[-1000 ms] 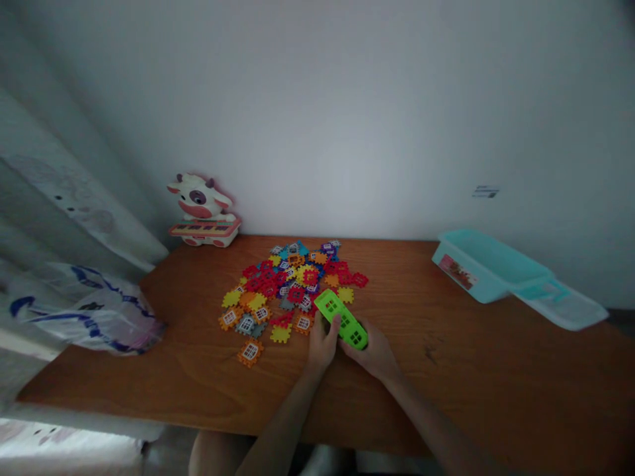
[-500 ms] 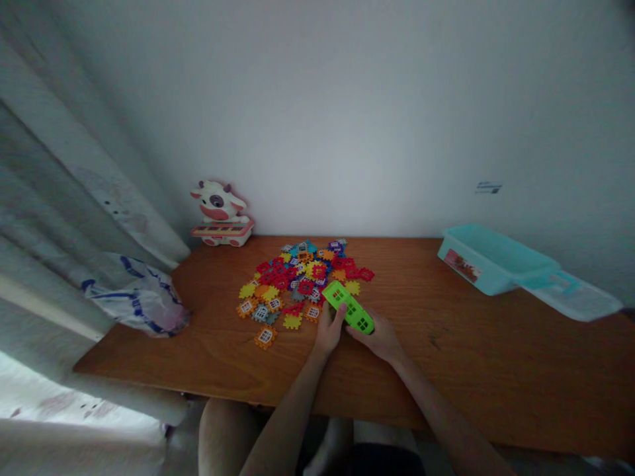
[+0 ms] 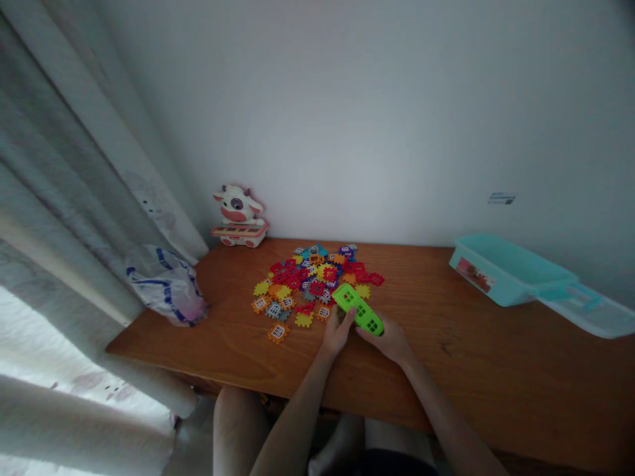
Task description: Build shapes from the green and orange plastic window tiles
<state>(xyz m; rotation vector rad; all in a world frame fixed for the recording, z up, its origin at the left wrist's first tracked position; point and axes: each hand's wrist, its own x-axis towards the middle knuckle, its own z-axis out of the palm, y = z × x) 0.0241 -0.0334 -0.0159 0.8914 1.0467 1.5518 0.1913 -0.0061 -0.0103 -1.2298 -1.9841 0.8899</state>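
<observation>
Left hand [image 3: 337, 332] and right hand [image 3: 385, 342] are closed on a green plastic window block [image 3: 358, 311] right beside the pile of interlocking tiles [image 3: 312, 283]; one slip could send it in, scattering tiles.

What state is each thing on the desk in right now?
Left hand: fingers on the green block.
Right hand: holding the block's lower end.
Green block: held off-level between both hands.
Colored tiles: loose in a heap, a few apart.
Teal box: open, pale lid beside it.
Plastic bag: crumpled.
Cow toy: upright.
</observation>
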